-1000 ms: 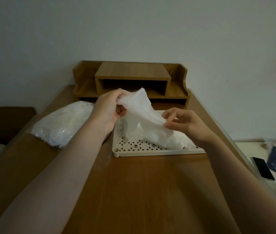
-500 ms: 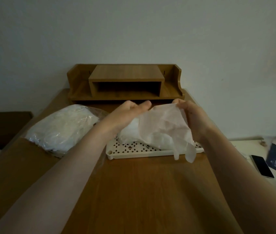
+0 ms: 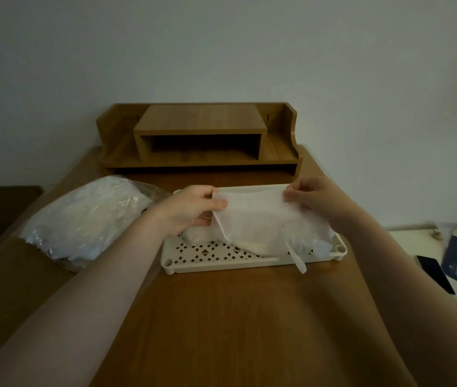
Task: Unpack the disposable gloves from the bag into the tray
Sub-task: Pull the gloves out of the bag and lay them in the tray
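Fingers of left hand (image 3: pixel 188 209) and right hand (image 3: pixel 315 198) pinching glove (image 3: pixel 260 219), over tray (image 3: pixel 210 265)

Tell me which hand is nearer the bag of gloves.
The left hand. It pinches the left end of a glove over the tray, just right of the bag. The right hand pinches the glove's other end, farther right across the tray.

Both forearms bare to the frame's lower corners, no sleeves; left hand (image 3: pixel 191 209) and right hand (image 3: pixel 315 198) ungloved, no rings or watch visible.
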`<state>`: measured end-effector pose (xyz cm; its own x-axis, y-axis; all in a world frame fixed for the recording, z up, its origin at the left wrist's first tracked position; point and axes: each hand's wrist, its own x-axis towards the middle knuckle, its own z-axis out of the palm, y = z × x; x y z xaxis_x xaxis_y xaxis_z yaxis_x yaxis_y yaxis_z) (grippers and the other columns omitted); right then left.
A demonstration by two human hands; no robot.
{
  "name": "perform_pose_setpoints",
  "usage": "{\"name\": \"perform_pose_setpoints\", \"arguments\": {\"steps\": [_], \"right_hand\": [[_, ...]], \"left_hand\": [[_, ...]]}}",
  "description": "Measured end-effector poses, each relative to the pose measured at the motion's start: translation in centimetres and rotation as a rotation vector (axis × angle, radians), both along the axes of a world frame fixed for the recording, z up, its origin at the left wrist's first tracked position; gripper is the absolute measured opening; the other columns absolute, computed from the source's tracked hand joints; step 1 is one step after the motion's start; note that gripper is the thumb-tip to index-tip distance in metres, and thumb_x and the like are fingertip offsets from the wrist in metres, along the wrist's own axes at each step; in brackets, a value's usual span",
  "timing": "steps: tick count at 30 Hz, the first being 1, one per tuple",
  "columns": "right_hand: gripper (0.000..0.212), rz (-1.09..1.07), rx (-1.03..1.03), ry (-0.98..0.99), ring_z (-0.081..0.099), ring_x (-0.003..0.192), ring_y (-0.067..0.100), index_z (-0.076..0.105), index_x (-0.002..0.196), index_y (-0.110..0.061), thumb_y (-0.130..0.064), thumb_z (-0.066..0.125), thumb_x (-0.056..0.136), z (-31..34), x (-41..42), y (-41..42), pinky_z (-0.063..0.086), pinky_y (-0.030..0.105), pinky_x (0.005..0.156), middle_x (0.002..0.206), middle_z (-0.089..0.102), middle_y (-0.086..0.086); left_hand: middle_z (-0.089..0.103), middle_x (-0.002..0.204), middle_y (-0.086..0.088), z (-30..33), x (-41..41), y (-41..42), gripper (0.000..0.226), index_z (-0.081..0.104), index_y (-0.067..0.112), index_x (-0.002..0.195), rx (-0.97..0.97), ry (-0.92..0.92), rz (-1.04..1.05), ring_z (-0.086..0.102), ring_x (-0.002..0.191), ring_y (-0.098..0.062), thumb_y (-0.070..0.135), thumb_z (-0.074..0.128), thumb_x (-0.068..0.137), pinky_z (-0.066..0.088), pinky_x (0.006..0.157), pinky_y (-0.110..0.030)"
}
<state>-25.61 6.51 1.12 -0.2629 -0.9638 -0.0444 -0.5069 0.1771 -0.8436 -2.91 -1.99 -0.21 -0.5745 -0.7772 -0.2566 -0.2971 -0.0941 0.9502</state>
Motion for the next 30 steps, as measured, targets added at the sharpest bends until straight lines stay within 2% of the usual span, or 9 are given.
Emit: {"name": "perform_pose_setpoints", "arguments": {"steps": [3,5,9,15,18,21,24,26,30], "right_hand": [[0.012,-0.024,0.002,0.168,0.061,0.071,0.016,0.066,0.088,-0.013,-0.023,0.06,0.091,-0.9,-0.7,-1.9,0.049,0.019,0.06,0.081,0.064,0.003],[0.013,-0.018,0.005,0.282,0.058,0.07,0.01,0.065,0.092,-0.013,-0.023,0.058,0.092,-1.3,-1.1,-3.3,0.042,0.016,0.057,0.08,0.061,-0.001],[0.016,0.007,0.02,0.489,0.057,0.08,0.015,0.065,0.099,-0.014,-0.025,0.054,0.094,-2.0,-1.2,-5.7,0.045,0.024,0.07,0.091,0.061,0.0],[0.019,-0.036,0.109,0.66,0.059,0.081,0.02,0.061,0.105,-0.013,-0.027,0.052,0.095,-2.8,-0.8,-6.5,0.052,0.032,0.072,0.095,0.061,0.003],[0.027,-0.099,-0.009,0.87,0.052,0.112,0.028,0.054,0.118,-0.016,-0.03,0.053,0.095,-2.8,-0.3,-5.6,0.04,0.041,0.098,0.119,0.057,0.005],[0.034,-0.001,-0.205,0.855,0.044,0.124,0.024,0.05,0.129,-0.016,-0.027,0.048,0.097,-2.3,1.6,-4.6,0.035,0.035,0.103,0.133,0.05,0.004],[0.041,0.34,-0.158,0.86,0.037,0.132,0.021,0.043,0.137,-0.011,-0.025,0.042,0.099,-3.6,4.4,-4.3,0.027,0.032,0.11,0.144,0.042,0.006],[0.051,0.443,-0.032,0.911,0.025,0.141,0.023,0.03,0.145,-0.011,-0.033,0.035,0.1,-5.4,5.2,-4.2,0.016,0.036,0.116,0.153,0.03,0.009],[0.077,0.4,0.193,0.976,0.0,0.147,0.022,0.006,0.153,-0.018,-0.063,0.023,0.093,-6.7,3.4,-3.7,-0.003,0.041,0.118,0.16,0.003,0.004]], "left_hand": [[0.066,0.104,-0.008,-0.5,-0.8,-1.1,0.013,0.061,0.011,0.104,-0.056,-0.04,0.137,0.066,0.093,-0.02,0.014,0.057,0.092,0.055,0.081,-0.033],[0.063,0.105,-0.004,-1.0,-1.3,-1.8,0.016,0.058,0.014,0.108,-0.277,-0.242,0.213,0.062,0.095,-0.02,0.02,0.055,0.094,0.052,0.081,-0.032],[0.056,0.106,-0.003,-1.8,-2.0,-2.8,0.023,0.051,0.015,0.119,-0.597,-0.577,0.231,0.055,0.09,-0.019,0.023,0.046,0.098,0.047,0.076,-0.032],[0.056,0.12,-0.01,-2.6,-2.5,-3.4,0.025,0.046,0.011,0.123,-0.857,-0.696,0.23,0.056,0.098,-0.024,0.014,0.045,0.098,0.049,0.075,-0.035],[0.041,0.136,-0.011,-2.5,-2.7,-2.7,0.041,0.036,0.011,0.135,-1.002,-0.764,0.221,0.049,0.114,-0.028,0.023,0.047,0.098,0.048,0.086,-0.038],[0.017,0.154,-0.01,-2.4,-3.5,-1.0,0.051,0.027,0.013,0.144,-1.216,-0.813,0.197,0.018,0.14,-0.029,0.015,0.045,0.097,0.025,0.112,-0.039],[0.011,0.158,-0.004,-2.8,-5.2,0.3,0.054,0.022,0.013,0.148,-1.103,-0.637,0.004,0.004,0.145,-0.019,0.004,0.037,0.097,0.006,0.117,-0.033],[0.012,0.158,-0.004,-3.9,-5.5,0.2,0.049,0.019,0.013,0.149,-0.915,-0.617,-0.135,0.006,0.145,-0.017,0.014,0.03,0.101,0.005,0.118,-0.031],[-0.001,0.159,-0.007,-6.2,-3.9,-0.6,0.069,0.004,0.02,0.152,-0.782,-0.925,-0.155,-0.001,0.146,-0.022,0.057,0.021,0.097,0.0,0.117,-0.037]]}}
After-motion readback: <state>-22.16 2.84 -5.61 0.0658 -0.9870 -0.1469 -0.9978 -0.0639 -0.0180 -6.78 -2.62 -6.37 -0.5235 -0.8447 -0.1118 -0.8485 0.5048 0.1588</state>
